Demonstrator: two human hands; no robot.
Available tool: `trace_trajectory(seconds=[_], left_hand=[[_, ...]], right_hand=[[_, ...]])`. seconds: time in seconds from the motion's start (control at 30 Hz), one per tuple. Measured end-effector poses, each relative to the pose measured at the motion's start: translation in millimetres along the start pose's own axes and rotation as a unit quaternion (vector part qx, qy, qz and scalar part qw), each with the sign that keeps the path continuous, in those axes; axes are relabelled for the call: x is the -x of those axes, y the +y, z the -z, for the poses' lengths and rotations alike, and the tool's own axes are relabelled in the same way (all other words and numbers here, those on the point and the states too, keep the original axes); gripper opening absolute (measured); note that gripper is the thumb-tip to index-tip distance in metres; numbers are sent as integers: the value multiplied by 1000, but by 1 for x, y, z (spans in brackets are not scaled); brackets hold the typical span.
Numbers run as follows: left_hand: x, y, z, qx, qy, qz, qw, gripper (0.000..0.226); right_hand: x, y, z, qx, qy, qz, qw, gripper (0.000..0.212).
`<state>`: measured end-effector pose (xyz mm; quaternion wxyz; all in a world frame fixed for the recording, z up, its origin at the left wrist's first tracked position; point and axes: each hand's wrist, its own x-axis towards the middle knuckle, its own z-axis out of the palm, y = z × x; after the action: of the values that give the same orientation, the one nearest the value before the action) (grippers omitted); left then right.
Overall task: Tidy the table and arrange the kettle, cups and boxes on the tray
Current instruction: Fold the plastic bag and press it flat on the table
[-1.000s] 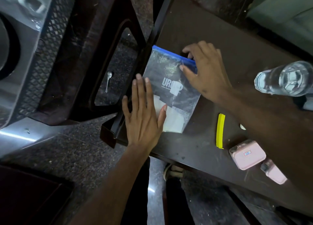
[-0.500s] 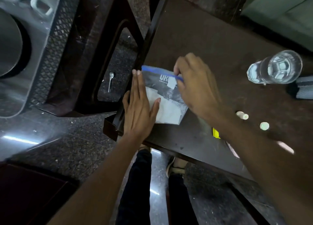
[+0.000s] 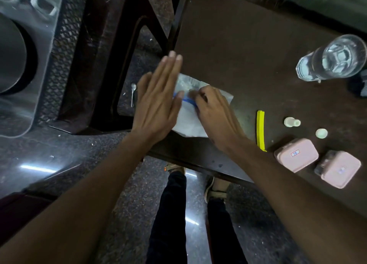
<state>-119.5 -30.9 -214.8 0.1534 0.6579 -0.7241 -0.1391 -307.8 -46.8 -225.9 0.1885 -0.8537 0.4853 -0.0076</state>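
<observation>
A clear zip bag (image 3: 190, 120) with a blue seal lies folded over near the left front corner of the dark table (image 3: 248, 51). My right hand (image 3: 214, 111) pinches the blue-edged top of the bag and holds it folded down. My left hand (image 3: 158, 103) lies flat with fingers straight, its thumb side pressing the bag's left edge. Two pink boxes (image 3: 296, 156) (image 3: 337, 168) sit at the table's front right. A glass of water (image 3: 335, 59) stands at the far right.
A yellow strip (image 3: 260, 130) and two small white caps (image 3: 292, 122) (image 3: 321, 133) lie right of the bag. A dark chair (image 3: 103, 51) stands left of the table, a spoon (image 3: 133, 94) on the floor below it. A grey tray (image 3: 23, 55) with a metal vessel is far left.
My right hand has drawn the bag's blue-sealed top toward me, folding the bag in half. My left hand stayed flat on its left edge. The view shifted, revealing the pink boxes.
</observation>
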Motion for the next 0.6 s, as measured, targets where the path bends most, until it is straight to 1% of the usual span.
trace_trajectory(seconds=[0.07,0.1,0.17,0.27,0.3,0.4,0.5,0.6], left_hand=[[-7,1,-11,-80,-67,-57,993,65],[-7,-2,-17,-111,-90,-71,987,65],[-7,-11,-25,-142,-109,-80,981,66],[-4,-18,-31,-163,-102,-94,977,69],[-2,-17,-34,-168,-97,-96,976,69],[4,-11,-41,-167,-84,-77,979,69],[7,-12,-43,-159,-81,-51,983,71],[9,-14,-41,-146,-87,-31,985,75]], right_hand=[[2,-1,1,-15,-7,2,1000,43],[3,-1,2,-23,-7,1,1000,42],[5,1,4,-40,3,-8,999,44],[6,-2,1,-41,44,-34,998,50],[5,-6,-2,-42,46,-36,997,53],[9,-17,-12,-15,8,-33,999,56],[19,-8,-20,35,5,-33,999,64],[32,13,-19,50,-1,-69,996,71]])
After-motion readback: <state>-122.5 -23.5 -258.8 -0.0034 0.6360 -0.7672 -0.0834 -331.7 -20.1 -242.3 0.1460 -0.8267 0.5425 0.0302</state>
